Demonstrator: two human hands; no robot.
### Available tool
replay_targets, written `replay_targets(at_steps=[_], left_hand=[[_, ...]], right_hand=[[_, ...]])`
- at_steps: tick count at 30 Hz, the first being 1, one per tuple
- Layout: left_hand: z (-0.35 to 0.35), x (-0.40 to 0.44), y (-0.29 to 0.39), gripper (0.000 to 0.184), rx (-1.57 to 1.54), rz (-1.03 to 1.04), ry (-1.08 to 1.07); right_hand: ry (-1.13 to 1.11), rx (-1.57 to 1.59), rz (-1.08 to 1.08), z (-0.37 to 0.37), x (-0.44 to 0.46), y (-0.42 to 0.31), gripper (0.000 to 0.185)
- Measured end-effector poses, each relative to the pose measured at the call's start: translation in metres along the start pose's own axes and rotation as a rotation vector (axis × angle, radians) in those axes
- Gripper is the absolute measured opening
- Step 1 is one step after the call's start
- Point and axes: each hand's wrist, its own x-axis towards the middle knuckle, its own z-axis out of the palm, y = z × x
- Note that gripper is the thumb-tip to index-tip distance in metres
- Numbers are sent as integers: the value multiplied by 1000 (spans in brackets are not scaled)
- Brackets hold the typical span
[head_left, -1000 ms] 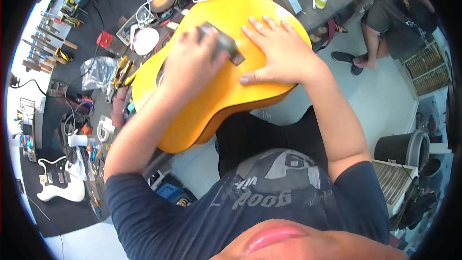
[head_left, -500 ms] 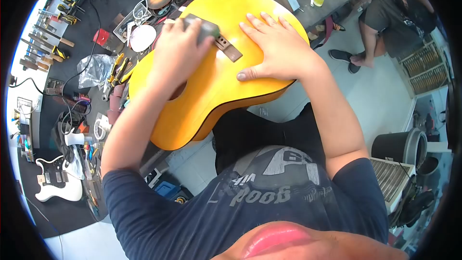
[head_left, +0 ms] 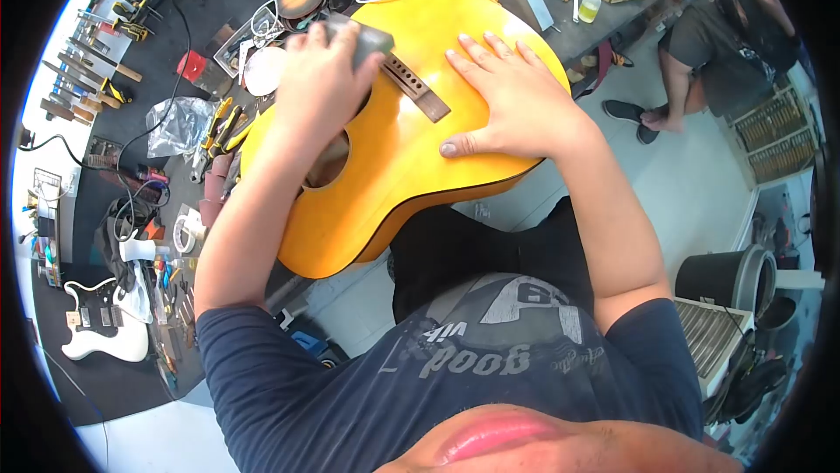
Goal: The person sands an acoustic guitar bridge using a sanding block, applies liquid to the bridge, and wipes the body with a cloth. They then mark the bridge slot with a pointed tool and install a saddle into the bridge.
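A yellow acoustic guitar body point(head_left: 394, 167) lies face up in front of me, with no neck or strings in sight. My left hand point(head_left: 319, 79) grips a grey block point(head_left: 373, 41) just beyond the upper end of the dark wooden bridge point(head_left: 420, 92). Most of the bridge shows, including its row of pin holes. My left forearm passes over part of the soundhole point(head_left: 331, 167). Flat on the guitar top, right of the bridge, rests my right hand point(head_left: 516, 101) with its fingers spread and nothing in it.
Pliers point(head_left: 223, 127), a plastic bag point(head_left: 179, 127) and a white electric guitar body point(head_left: 109, 333) are on the dark bench at left. A glue bottle point(head_left: 590, 4) stands at upper right. Another person point(head_left: 700, 53) sits beyond, near a black bin point(head_left: 722, 280).
My left hand and the grey block have moved up and away from the bridge, uncovering more pin holes. My right hand stays on the guitar top. The view has shifted slightly.
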Motion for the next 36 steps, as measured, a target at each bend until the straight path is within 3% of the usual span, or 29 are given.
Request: replay_targets(at_steps=[2, 4, 6, 8, 11, 12, 14, 18, 20, 21, 24, 26, 27, 29, 30, 32, 34, 35, 36], left_hand=[[4, -21, 29, 55, -26, 68, -54], [-9, -36, 47, 54, -61, 216, 54], [1, -20, 25, 55, -66, 25, -103], [5, -17, 17, 54, 39, 67, -24], [-15, -35, 50, 52, -79, 278, 18], [-4, -28, 36, 56, -137, 199, -41], [11, -14, 7, 58, 48, 177, 62], [-7, -31, 42, 53, -85, 311, 51], [0, -12, 7, 51, -2, 144, 19], [-13, -2, -9, 55, 121, 43, -36], [-49, -12, -37, 56, 68, -91, 183], [-93, -33, -32, 57, -138, -212, 175], [-107, -49, -37, 55, -313, -232, 215], [-133, -86, -53, 53, -222, -352, 216], [-145, -108, -69, 54, -314, -498, 189], [-164, -152, -98, 55, -365, -630, 280], [-178, -201, -133, 57, -179, -654, 433], [-186, -212, -126, 58, -347, -849, 506], [-196, -233, -135, 56, -271, -899, 490]], right_hand=[[-2, 1, 2, 0, -1, -2, 133], [-6, -5, 9, -1, 0, -1, 132], [3, 10, 6, 3, -3, -1, 132], [15, 9, -8, 1, 1, 0, 131], [15, 14, 4, 2, 0, 1, 131], [11, 20, 2, 2, 1, 1, 131], [2, 14, -6, 2, -1, -1, 130], [9, 13, -6, 3, -3, -2, 127], [-1, 25, -11, -2, 0, 0, 127], [86, 44, -34, 6, -1, 2, 118], [129, 482, 42, -14, 0, 18, 102], [337, 1052, 164, -12, 5, 63, 47], [536, 1037, 168, -9, 10, 98, 28], [803, 1026, 369, 2, 22, 173, 25], [945, 864, 555, 18, 31, 217, 27], [1042, 580, 679, 48, 35, 287, 34], [975, 706, 779, 48, 33, 290, 41], [951, 773, 854, 56, 37, 307, 39], [1002, 893, 830, 68, 39, 328, 37]])
